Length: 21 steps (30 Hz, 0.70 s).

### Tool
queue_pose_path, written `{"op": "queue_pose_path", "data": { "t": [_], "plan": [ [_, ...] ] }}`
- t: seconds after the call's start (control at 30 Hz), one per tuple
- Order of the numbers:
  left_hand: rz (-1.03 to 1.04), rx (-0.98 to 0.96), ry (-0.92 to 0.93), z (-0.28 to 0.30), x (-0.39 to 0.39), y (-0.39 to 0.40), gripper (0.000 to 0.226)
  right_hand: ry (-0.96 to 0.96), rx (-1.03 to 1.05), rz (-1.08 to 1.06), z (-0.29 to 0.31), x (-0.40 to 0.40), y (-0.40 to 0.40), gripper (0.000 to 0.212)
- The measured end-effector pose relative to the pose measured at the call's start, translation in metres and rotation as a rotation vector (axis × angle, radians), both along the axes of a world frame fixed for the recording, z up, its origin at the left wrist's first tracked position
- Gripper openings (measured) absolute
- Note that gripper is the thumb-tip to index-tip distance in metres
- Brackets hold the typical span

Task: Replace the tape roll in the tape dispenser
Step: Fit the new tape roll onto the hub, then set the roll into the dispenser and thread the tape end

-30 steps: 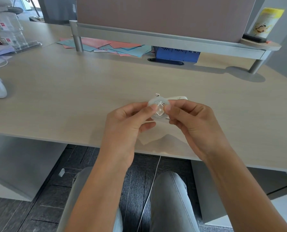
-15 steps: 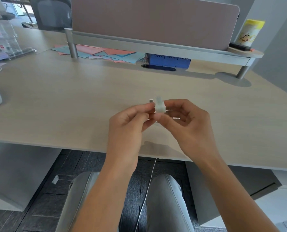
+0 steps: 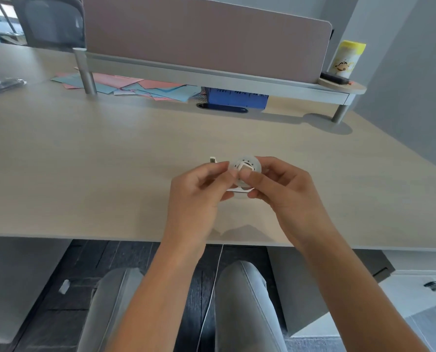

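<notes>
Tape roll, clear w/ white hub, is held above the desk, pinched btwn both thumbs & forefingers. Left hand grips its left edge, right hand its right. White dispenser lies just behind, mostly hidden.

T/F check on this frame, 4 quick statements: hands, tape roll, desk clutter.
1. Both hands hold the tape roll. True: left hand and right hand pinch it together.
2. The roll lies flat on the desk. False: it is held up above the desk.
3. Coloured papers lie at the far side under the shelf. True.
4. The yellow-capped canister stands far left. False: it stands far right on the shelf end.
</notes>
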<state>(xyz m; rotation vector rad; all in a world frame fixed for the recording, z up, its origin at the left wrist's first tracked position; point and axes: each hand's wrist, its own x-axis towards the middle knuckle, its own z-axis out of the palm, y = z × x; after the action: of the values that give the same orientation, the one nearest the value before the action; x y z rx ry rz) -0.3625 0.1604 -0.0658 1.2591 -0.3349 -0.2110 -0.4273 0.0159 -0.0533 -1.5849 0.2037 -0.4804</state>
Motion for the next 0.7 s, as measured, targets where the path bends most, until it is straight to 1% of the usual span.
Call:
{"op": "queue_pose_path", "data": {
  "t": [0.17,0.27,0.37,0.43,0.5,0.6,0.63,0.7],
  "plan": [
    [0.073,0.139,-0.155,-0.006,0.006,-0.015,0.014,0.060,-0.104,-0.009,-0.001,0.003,-0.022,0.017],
    [0.225,0.237,-0.243,-0.010,0.009,-0.024,0.017,0.049,-0.118,-0.105,-0.002,0.013,-0.037,0.017],
    [0.415,0.361,-0.302,-0.018,0.015,-0.033,0.031,0.055,-0.201,-0.240,-0.004,0.027,-0.056,0.016],
    [0.468,0.443,-0.335,-0.021,0.017,-0.039,0.041,0.069,-0.249,-0.259,-0.007,0.035,-0.065,0.016],
    [0.466,0.535,-0.346,-0.023,0.017,-0.045,0.055,0.095,-0.323,-0.246,-0.008,0.043,-0.070,0.015],
    [0.381,0.636,-0.250,-0.025,0.019,-0.051,0.083,0.108,-0.380,-0.196,-0.009,0.052,-0.075,0.013],
    [0.350,0.652,-0.226,-0.026,0.020,-0.051,0.088,0.104,-0.382,-0.174,-0.008,0.054,-0.076,0.012],
    [0.321,0.676,-0.218,-0.028,0.023,-0.052,0.092,0.099,-0.400,-0.129,-0.005,0.058,-0.078,0.011]
  ]
}}
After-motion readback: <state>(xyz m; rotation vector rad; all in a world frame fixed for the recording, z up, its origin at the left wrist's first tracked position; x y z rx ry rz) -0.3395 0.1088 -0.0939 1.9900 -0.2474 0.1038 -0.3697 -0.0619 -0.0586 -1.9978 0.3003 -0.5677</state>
